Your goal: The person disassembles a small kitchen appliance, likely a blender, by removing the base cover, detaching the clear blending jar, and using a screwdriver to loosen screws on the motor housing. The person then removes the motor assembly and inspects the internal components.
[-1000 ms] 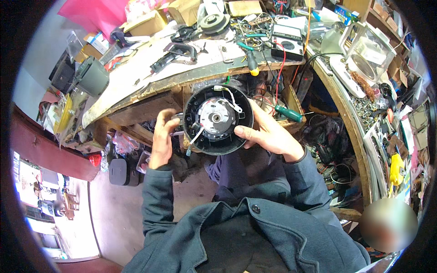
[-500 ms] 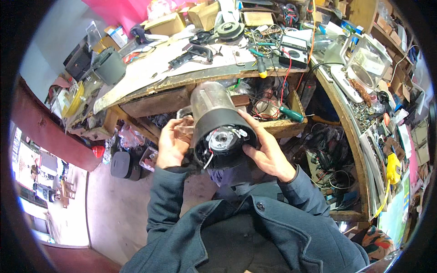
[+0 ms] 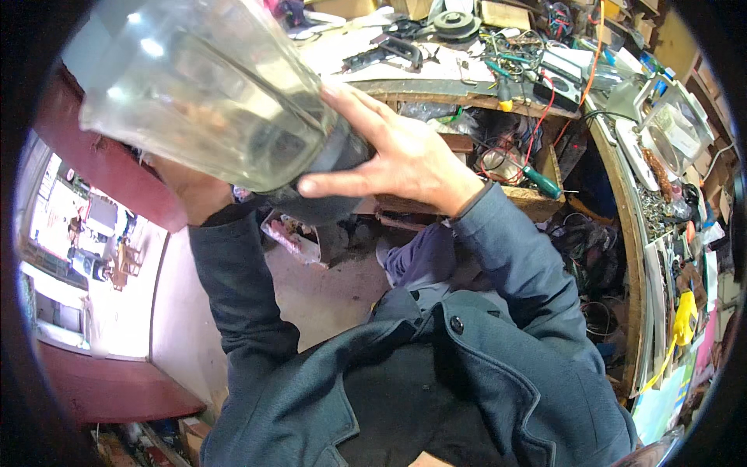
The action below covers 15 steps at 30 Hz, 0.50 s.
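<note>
A clear, scuffed blender jar (image 3: 210,93) with a black base collar is held up at the upper left, tilted with its open rim toward the upper left. My right hand (image 3: 397,156) grips the collar, thumb on the near side and fingers stretched along the far side. My left hand (image 3: 191,191) is at the jar's underside, mostly hidden behind the cloudy wall, so its fingers barely show.
The cluttered workbench (image 3: 443,89) carries tools, wires and a round grey part (image 3: 457,25). A green-handled screwdriver (image 3: 542,181) lies at an open drawer below. Yellow tape measure (image 3: 685,319) at right. Below the jar stands a box (image 3: 299,243) on the floor.
The blender jar has swung up and left, closer to me. Its open end now shows instead of the underside of its base. Both hands moved with it, and my view shifted left.
</note>
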Each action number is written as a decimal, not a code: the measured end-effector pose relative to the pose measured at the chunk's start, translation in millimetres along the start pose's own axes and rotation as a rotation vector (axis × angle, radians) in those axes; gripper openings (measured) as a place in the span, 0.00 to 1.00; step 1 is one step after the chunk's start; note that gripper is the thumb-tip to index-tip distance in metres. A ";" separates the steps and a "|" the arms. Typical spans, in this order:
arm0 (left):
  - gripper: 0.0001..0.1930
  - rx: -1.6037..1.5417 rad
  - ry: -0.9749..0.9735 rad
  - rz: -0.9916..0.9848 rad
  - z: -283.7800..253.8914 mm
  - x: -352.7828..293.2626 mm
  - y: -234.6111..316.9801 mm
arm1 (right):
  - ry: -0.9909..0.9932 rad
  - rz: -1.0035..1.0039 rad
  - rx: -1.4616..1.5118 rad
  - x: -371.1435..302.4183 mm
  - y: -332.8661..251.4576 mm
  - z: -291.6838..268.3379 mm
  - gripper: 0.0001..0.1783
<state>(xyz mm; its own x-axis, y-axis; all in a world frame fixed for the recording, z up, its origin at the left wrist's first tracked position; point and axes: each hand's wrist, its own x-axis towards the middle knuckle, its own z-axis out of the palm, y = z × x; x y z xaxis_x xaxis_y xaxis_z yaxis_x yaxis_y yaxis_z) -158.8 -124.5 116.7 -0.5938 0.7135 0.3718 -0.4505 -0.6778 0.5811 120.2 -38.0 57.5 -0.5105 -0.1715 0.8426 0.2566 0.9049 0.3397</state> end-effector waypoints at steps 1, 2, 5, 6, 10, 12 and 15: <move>0.18 0.028 0.000 0.049 -4.7 6.9 10.6 | -0.001 -0.014 0.028 7.0 0.2 4.1 0.59; 0.18 0.063 0.004 0.087 -10.5 12.1 20.4 | -0.003 -0.023 0.060 13.4 -1.3 8.4 0.58; 0.17 0.169 0.024 0.146 -27.7 25.8 31.1 | -0.027 -0.078 0.014 30.6 0.1 17.2 0.56; 0.17 0.206 0.029 0.153 -32.2 34.0 30.5 | -0.001 -0.056 0.041 29.5 -3.1 25.3 0.56; 0.17 0.267 0.045 0.166 -42.7 31.0 34.7 | -0.028 0.005 0.358 35.1 -13.9 39.5 0.38; 0.16 0.336 0.066 0.173 -49.7 40.7 34.3 | -0.065 0.010 0.492 39.7 -19.1 34.3 0.32; 0.16 0.383 0.067 0.168 -62.8 37.9 32.1 | -0.045 0.062 0.614 37.4 -20.3 30.4 0.42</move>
<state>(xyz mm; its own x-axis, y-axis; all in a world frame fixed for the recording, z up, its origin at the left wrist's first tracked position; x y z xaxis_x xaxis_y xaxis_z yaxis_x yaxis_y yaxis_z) -237.7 -130.4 104.1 -0.6859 0.5767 0.4437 -0.0708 -0.6598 0.7481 71.0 -51.0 69.4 -0.5470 -0.1073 0.8302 -0.2258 0.9739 -0.0229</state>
